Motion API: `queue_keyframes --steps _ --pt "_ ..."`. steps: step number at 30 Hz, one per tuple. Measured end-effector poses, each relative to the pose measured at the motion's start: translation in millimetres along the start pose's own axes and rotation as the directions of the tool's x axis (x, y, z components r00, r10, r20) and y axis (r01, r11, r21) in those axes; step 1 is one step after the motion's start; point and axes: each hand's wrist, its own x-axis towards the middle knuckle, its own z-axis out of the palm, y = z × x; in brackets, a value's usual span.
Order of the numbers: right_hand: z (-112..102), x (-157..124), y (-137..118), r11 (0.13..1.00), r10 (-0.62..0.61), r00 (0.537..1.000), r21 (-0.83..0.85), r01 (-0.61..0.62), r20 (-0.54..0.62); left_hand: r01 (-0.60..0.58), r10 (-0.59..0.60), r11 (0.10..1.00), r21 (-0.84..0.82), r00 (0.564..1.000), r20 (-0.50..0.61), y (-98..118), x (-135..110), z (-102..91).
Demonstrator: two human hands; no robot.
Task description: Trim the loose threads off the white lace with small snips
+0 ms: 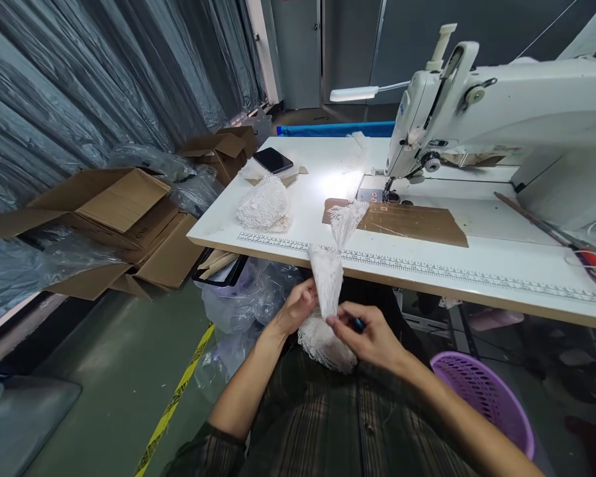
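Right hand [377, 336] pinches the lace strip [327, 277], its long axis pointing forward; left hand [297, 306] curled, hold unclear.

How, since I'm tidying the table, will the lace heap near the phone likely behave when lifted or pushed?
The lace heap likely sags: its surface looks soft and crumpled. It's probably light for its size, looking full of small holes. Pushed, it may spread rather than roll, lying broadly on the table.
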Motion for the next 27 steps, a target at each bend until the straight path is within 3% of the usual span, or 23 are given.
queue_keyframes --steps 2,4,7,9,11,14,17,24,27 --pt "2 -15 -6 0.999 -0.022 0.987 -0.029 0.027 0.157 0.024 -0.023 0.988 -0.154 1.0 0.005 4 2 3.1" --pt "2 -28 -11 0.995 -0.037 0.955 -0.073 0.061 0.296 0.062 -0.061 0.976 -0.208 0.998 0.013 7 3 4.6" --pt "-4 -40 -13 0.99 -0.034 0.895 -0.108 0.091 0.445 0.154 -0.156 0.984 -0.093 0.988 -0.012 10 -1 4.4" --pt "-11 -41 -10 0.994 -0.007 0.878 -0.092 0.058 0.479 0.207 -0.205 0.978 0.025 0.977 -0.059 12 -5 4.2" --pt "-20 -37 -4 0.997 0.048 0.912 -0.071 -0.021 0.407 0.22 -0.205 0.965 0.139 0.972 -0.117 15 -8 4.6" --pt "-31 -26 9 0.987 0.15 0.975 -0.081 -0.138 0.166 0.203 -0.161 0.934 0.293 0.974 -0.16 17 -9 6.0" --pt "-36 -14 21 0.978 0.19 0.981 -0.095 -0.186 0.034 0.184 -0.141 0.922 0.341 0.979 -0.146 18 -10 7.6" --pt "-26 10 27 0.982 0.13 0.986 -0.149 -0.114 0.103 0.152 -0.125 0.927 0.343 0.987 -0.1 20 -11 9.5" --pt "-21 16 26 0.981 0.099 0.992 -0.177 -0.083 0.079 0.127 -0.102 0.928 0.351 0.991 -0.089 21 -11 8.5"
